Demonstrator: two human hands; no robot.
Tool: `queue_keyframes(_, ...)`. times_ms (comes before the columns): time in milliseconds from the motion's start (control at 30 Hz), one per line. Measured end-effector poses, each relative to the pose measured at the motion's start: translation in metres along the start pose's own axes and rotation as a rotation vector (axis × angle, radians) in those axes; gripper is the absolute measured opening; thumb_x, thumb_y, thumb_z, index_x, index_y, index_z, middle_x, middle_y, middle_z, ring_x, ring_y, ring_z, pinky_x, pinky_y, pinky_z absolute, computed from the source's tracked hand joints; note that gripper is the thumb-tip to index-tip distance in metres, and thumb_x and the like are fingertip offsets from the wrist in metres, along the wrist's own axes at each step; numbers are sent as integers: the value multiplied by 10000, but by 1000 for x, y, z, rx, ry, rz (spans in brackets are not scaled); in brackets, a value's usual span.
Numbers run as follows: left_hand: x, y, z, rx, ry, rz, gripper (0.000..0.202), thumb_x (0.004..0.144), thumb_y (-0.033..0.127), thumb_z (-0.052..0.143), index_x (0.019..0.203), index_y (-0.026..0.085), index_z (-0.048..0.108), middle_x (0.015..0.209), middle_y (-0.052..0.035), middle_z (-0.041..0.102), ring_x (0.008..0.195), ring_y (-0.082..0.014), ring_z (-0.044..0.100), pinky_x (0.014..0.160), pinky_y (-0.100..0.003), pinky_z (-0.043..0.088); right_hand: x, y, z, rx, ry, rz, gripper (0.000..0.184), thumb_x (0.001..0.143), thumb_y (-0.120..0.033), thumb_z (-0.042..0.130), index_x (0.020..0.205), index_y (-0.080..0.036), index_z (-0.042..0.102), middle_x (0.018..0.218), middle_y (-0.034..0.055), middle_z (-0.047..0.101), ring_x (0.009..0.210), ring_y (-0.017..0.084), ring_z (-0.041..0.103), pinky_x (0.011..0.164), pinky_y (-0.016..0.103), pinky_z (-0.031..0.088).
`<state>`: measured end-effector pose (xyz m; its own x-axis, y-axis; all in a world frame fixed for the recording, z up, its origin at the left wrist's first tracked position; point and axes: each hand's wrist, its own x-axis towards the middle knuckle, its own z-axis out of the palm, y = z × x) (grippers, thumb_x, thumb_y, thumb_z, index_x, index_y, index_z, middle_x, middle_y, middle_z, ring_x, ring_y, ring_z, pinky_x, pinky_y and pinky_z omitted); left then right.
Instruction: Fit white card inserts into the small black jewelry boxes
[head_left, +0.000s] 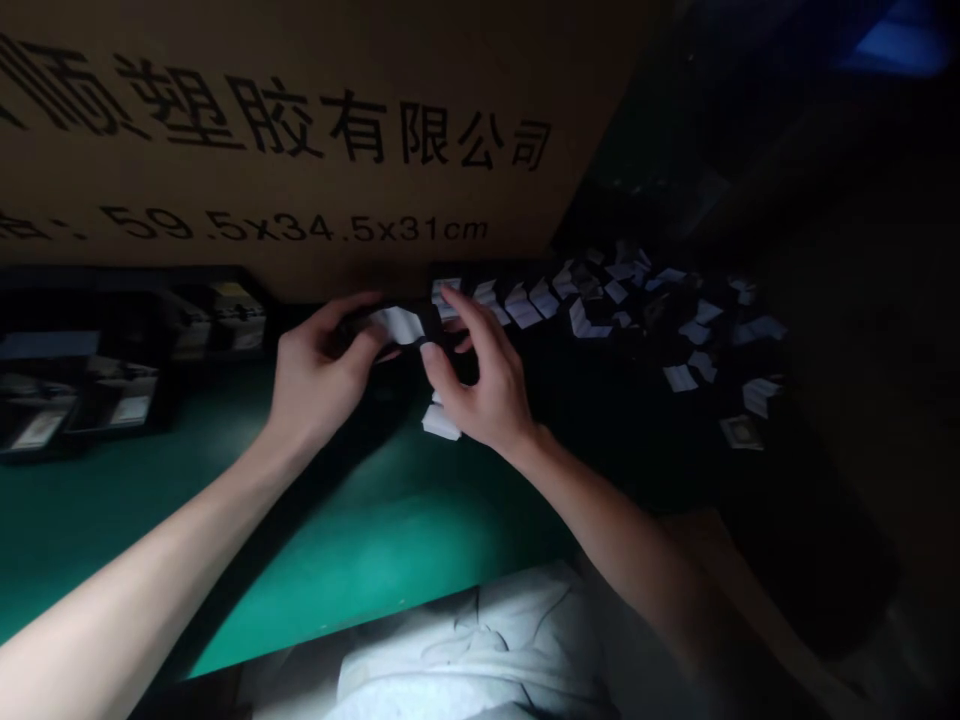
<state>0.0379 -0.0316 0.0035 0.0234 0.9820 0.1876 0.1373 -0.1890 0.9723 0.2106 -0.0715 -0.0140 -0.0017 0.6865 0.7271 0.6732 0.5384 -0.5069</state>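
Between my two hands is a small black case [429, 322] with a whitish folded slip [403, 325] showing inside it. My left hand [319, 370] grips the left end, thumb on top and fingers curled behind. At the right end, my right hand [484, 385] pinches the case with its thumb, while the index finger reaches over toward the far side. Just below the right hand, a small stack of white folded paper [441, 422] lies on the green tabletop [360, 540]. Dim light and blur hide the finer details of the case.
A large printed cardboard box [315, 60] stands along the back. Several black cases [124, 395] with pale pieces inside sit at the left. Folded white slips [525, 303] form a row behind my right hand, and more slips [701, 320] lie scattered at the right.
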Motion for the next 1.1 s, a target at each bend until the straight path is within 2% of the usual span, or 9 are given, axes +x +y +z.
queue_keyframes(33, 4, -1, 1, -105, 18, -68, 347, 884, 253, 728, 1210, 150, 784, 1133, -65, 783, 1003, -209, 735, 847, -289, 659, 2, 1, -4, -1, 32, 15, 337, 1065, -350, 501, 1376, -228, 549, 1271, 120, 689, 1004, 184, 698, 850, 330, 608)
queue_keyframes(100, 9, -2, 1, -259, 43, -175, 323, 915, 263, 677, 1187, 127, 786, 1172, -97, 767, 1060, -236, 720, 813, -323, 686, 6, 4, -11, 2, 51, 25, 193, 1065, -341, 513, 1062, -208, 653, 941, 52, 707, 731, 121, 624, 681, 263, 539)
queue_keyframes(167, 12, -2, 2, -350, 44, -246, 314, 953, 263, 613, 1173, 119, 784, 1243, -121, 746, 1129, -262, 699, 795, -344, 699, 8, 8, -18, -3, 9, 9, 340, 1059, -328, 521, 745, -209, 570, 659, -19, 571, 574, 88, 491, 578, 245, 434)
queue_keyframes(233, 13, 0, 2, -407, 40, -289, 290, 955, 234, 592, 1143, 120, 782, 1328, -127, 716, 1188, -282, 678, 804, -370, 705, 9, 11, -23, -16, -84, -12, 443, 1047, -337, 536, 628, -211, 460, 577, -40, 481, 538, 78, 427, 547, 252, 361)
queue_keyframes(400, 15, 0, -1, -487, 39, -341, 250, 912, 201, 622, 1107, 156, 772, 1457, -88, 653, 1268, -306, 631, 886, -474, 695, 8, 9, -31, 3, -424, -57, 448, 944, -454, 690, 653, -205, 458, 694, -28, 510, 648, 92, 483, 620, 261, 361)
queue_keyframes(567, 17, 3, -4, -582, 19, -412, 284, 861, 173, 603, 1083, 161, 779, 1391, -90, 691, 1274, -305, 626, 981, -508, 654, 6, 3, -32, -35, -617, -20, 442, 869, -466, 790, 718, -208, 464, 777, -35, 486, 685, 96, 444, 643, 261, 340)
queue_keyframes(767, 16, 9, -7, -717, 2, -480, 298, 803, 139, 556, 1004, 154, 777, 1134, -89, 772, 1202, -290, 677, 1076, -538, 601, 4, 1, -27, 37, -643, -14, 371, 940, -438, 713, 764, -214, 476, 835, -8, 554, 801, 135, 536, 732, 272, 403)
queue_keyframes(867, 15, 8, -8, -768, -17, -475, 238, 828, 153, 572, 986, 154, 750, 1126, -89, 777, 1183, -290, 697, 1075, -534, 606, 4, 0, -27, 43, -664, -28, 326, 880, -411, 763, 822, -221, 504, 895, 3, 605, 882, 167, 573, 752, 286, 430)
queue_keyframes(1100, 13, 7, -9, -788, -52, -459, 198, 868, 200, 568, 959, 203, 745, 1195, -76, 763, 1281, -273, 666, 1021, -438, 645, -1, 1, -18, -2, -656, -75, 279, 850, -310, 781, 896, -229, 518, 917, 2, 648, 859, 169, 586, 757, 306, 475)
